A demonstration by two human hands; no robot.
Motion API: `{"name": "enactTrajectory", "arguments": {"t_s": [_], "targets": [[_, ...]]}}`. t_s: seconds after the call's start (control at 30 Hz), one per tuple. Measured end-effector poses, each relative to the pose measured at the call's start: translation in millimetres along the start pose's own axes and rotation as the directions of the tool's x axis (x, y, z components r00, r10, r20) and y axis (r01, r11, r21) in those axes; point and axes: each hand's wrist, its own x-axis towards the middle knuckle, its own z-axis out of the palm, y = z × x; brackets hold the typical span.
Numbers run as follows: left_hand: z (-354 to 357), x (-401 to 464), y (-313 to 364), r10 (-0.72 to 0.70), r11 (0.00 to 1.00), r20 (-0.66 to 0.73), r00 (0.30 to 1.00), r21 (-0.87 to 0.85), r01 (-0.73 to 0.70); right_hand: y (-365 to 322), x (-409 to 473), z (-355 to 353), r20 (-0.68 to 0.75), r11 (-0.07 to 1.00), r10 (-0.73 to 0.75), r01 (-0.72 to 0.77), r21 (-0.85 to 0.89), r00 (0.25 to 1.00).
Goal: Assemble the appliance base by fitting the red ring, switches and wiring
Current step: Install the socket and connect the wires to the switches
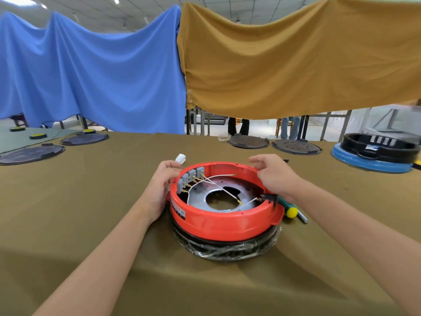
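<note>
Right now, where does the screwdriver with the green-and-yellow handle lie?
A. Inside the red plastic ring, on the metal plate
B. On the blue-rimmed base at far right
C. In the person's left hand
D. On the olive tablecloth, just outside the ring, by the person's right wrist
D: the screwdriver with the green-and-yellow handle lies on the olive tablecloth outside the red plastic ring, beside the right hand's wrist; neither hand holds it.

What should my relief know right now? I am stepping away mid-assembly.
Left hand: rests against the red ring's left wall, by the grey switches. Right hand: fingers on the far right rim.
Done: ring sits on the black base; four switches line the inner wall; white wires attached.
Left: some wire ends lie loose over the metal plate. Screwdriver lies to the right.
</note>
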Motion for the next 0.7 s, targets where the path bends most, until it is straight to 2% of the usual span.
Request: {"name": "enactTrajectory", "arguments": {"t_s": [0.13,0.27,0.37,0.47,0.53,0.6,0.7], "targets": [[-1,3,1,0.032,0.994,-0.018,0.999,-0.106,-0.034,0,1,-3,-0.164,1.0,0.019,-0.016,0.016,0.986],[2,3,-5,0.015,1.0,0.028,1.0,-0.014,-0.014,-3,-1,9,-0.261,0.993,0.111,-0.098,0.064,0.959],[1,3,-6,-0.016,1.0,0.027,1.0,0.004,0.016,-2,-8,18,-0.257,0.987,0.137,-0.11,0.116,0.957],[-1,6,-6,0.008,0.998,-0.007,1.0,0.056,-0.007,2,-14,9,-0.189,0.982,0.12,-0.089,0.168,0.975],[-4,7,-8,0.028,0.998,-0.046,0.999,0.052,-0.026,10,-13,-5,-0.114,0.949,0.151,-0.111,0.296,0.982],[-5,10,-9,0.023,0.999,-0.074,0.997,0.037,-0.02,19,-10,-21,-0.064,0.863,0.203,-0.148,0.484,0.977],[-5,12,-12,0.015,1.0,-0.071,0.997,0.013,-0.014,43,-4,-43,-0.207,0.802,0.273,-0.103,0.588,0.94]]}}
